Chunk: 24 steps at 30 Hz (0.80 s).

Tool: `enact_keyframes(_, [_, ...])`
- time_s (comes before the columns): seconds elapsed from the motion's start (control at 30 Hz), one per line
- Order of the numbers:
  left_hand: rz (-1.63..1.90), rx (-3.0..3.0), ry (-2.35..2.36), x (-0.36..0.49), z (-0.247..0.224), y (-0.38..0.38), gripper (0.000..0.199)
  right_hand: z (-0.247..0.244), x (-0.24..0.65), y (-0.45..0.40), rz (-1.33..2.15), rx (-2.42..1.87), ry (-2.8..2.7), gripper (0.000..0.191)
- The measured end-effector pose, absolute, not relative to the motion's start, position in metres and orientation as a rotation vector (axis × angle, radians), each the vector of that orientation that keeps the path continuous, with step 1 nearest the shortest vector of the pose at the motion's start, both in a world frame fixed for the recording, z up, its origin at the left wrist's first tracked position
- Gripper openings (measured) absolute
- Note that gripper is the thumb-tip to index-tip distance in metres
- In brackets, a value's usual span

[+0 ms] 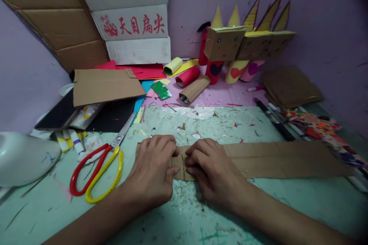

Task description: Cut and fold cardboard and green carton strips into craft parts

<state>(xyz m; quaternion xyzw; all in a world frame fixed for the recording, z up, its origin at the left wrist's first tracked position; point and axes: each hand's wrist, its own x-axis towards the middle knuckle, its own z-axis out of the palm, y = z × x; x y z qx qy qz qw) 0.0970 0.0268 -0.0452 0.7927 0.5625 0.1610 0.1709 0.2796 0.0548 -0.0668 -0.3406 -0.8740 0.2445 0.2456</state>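
A long strip of brown cardboard (281,159) lies flat across the table, creased near its left end. My left hand (156,164) rests on that left end with its fingers curled round and pressed on the cardboard. Just to the right, my right hand (211,168) has fingers and thumb drawn together at the crease, touching the strip. A narrow piece of the cardboard shows between the two hands. Red and yellow handled scissors (100,168) lie partly spread to the left of my left hand, touching nothing I hold.
A white bowl-like object (25,159) sits at the left. Behind are a cardboard sheet (106,88), coloured paper rolls (188,76) and box-headed figures (225,42). Markers (273,118) and patterned cloth (319,126) lie right. Scraps litter the table (184,222).
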Motion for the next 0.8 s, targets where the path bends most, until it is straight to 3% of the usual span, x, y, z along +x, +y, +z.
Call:
enact_keyframes(0.33, [0.457, 2.213, 1.584, 0.095, -0.041, 0.027, 0.017, -0.052, 0.285, 0.057, 0.802, -0.9, -2.423, 0.007])
enact_keyframes(0.57, [0.466, 2.162, 1.643, 0.099, -0.045, 0.026, 0.025, -0.06, 0.274, 0.045, 0.649, -1.019, -2.433, 0.012])
enact_keyframes(0.8, [0.451, 2.181, 1.477, 0.085, -0.039, 0.029, 0.023, -0.059, 0.287, 0.049, 0.849, -0.865, -2.372, 0.014])
